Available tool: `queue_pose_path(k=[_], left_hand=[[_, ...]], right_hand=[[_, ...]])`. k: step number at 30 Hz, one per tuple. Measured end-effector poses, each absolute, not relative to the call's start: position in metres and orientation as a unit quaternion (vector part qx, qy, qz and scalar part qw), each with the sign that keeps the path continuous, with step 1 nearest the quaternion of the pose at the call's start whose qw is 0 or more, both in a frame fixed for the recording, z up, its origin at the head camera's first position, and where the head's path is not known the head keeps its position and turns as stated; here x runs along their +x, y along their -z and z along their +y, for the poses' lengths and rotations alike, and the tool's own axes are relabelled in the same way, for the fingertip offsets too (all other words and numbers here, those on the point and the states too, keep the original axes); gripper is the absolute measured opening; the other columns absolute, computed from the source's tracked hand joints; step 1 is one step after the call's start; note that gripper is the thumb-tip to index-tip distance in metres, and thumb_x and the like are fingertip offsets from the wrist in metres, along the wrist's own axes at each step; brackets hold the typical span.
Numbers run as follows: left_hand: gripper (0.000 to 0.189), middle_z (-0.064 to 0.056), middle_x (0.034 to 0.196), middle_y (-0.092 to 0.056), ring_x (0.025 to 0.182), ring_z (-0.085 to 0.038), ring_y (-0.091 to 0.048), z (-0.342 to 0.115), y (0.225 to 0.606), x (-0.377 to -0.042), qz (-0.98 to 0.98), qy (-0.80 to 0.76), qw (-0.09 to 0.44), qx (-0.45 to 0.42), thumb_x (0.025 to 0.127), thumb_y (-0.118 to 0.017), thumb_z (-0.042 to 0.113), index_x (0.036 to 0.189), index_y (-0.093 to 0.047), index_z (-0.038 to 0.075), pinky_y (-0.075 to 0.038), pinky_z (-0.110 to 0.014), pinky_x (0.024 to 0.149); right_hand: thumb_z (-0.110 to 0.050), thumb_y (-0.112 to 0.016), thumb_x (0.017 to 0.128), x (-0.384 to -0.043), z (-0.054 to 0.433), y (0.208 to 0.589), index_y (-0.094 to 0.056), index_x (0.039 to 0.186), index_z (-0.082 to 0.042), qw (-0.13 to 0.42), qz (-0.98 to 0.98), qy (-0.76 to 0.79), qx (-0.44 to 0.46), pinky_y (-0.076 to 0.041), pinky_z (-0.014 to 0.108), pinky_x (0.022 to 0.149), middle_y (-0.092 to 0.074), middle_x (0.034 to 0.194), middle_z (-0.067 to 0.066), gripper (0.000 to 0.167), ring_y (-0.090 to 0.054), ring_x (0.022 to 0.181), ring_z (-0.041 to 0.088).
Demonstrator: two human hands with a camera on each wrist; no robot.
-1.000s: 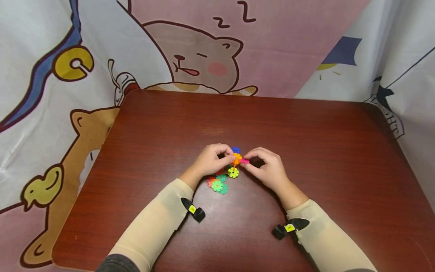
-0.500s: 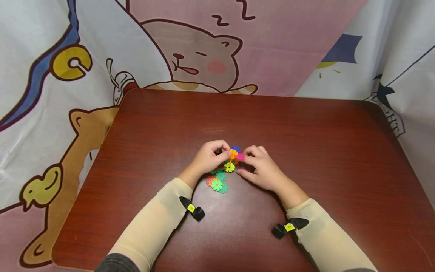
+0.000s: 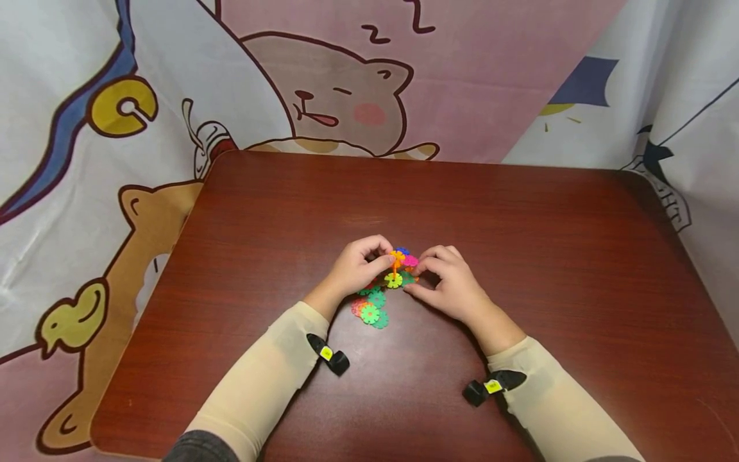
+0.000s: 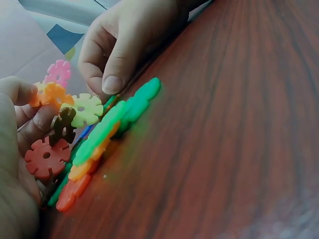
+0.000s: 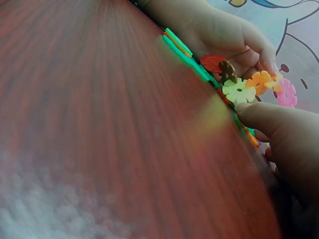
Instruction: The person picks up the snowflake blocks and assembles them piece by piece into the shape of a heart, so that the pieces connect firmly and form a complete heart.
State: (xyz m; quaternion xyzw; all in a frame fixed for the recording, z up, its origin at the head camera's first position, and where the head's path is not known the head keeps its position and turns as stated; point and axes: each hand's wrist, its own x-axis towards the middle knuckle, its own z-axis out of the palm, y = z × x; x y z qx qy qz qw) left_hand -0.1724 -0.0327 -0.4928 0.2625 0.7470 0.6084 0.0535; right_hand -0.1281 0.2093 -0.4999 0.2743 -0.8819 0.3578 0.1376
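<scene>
- Orange disc (image 3: 397, 258): left hand (image 3: 360, 269) has it clamped, thumb against finger. Chain hangs from there, just above the near-middle of the table (image 3: 519, 221). I'd keep that pinch light and steady so the joints don't twist loose.
- Pile (image 3: 370, 314): flat on the table, between the hands, nearer the left. I'd keep the chain up off it; a low dip could catch.
- Green disc (image 3: 408, 278): under the right fingers, beyond the pile. I'd take a disc like that by its rim, leaving a slot free to line up.
- Right hand (image 3: 453, 285): fingers bent, thumb apart from them in the head view. Can't tell whether it has hold of a disc, or whether the thumb touches the chain.
- Materials: discs look like thin plastic, round, rims notched like petals, small centre hole. Left wrist view, left to right: red disc (image 4: 47, 158), pink disc (image 4: 59, 73), brown disc (image 4: 63, 127), yellow disc (image 4: 83, 109), set at differing angles. Table is glossy dark red-brown wood grain; I get glare off it.
</scene>
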Motion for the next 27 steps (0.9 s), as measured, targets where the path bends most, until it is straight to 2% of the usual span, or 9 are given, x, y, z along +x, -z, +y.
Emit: queue_pose_path(k=[9,20,27], left_hand=[[0.005,-0.002,0.081,-0.064,0.068,-0.018,-0.058,-0.0326,0.4924,-0.1721,0.749,-0.605,0.064,0.263,0.099,-0.071,0.006,0.094,-0.071,0.009,-0.049,-0.029,0.064],[0.007,0.001,0.079,-0.063,0.067,-0.014,-0.056,-0.0328,0.4924,-0.172,0.756,-0.593,0.065,0.272,0.097,-0.07,0.006,0.091,-0.07,0.009,-0.047,-0.028,0.063],[0.008,0.0,0.077,-0.063,0.065,-0.017,-0.058,-0.0327,0.4917,-0.1719,0.751,-0.599,0.067,0.269,0.098,-0.07,0.007,0.091,-0.07,0.008,-0.048,-0.028,0.062]], right_hand=[[-0.021,-0.096,0.079,-0.128,0.2089,0.4996,-0.082,0.104,-0.009,0.137,-0.883,-0.346,0.285,-0.043,0.043,0.082,-0.064,0.106,0.007,0.031,-0.054,0.097,0.029],[-0.018,-0.098,0.076,-0.1279,0.2047,0.5005,-0.083,0.096,-0.011,0.144,-0.882,-0.362,0.264,-0.044,0.043,0.082,-0.065,0.104,0.006,0.026,-0.055,0.097,0.03],[-0.009,-0.091,0.083,-0.1276,0.2049,0.4999,-0.08,0.089,-0.011,0.15,-0.872,-0.403,0.233,-0.045,0.038,0.081,-0.071,0.098,0.003,0.013,-0.06,0.094,0.026]])
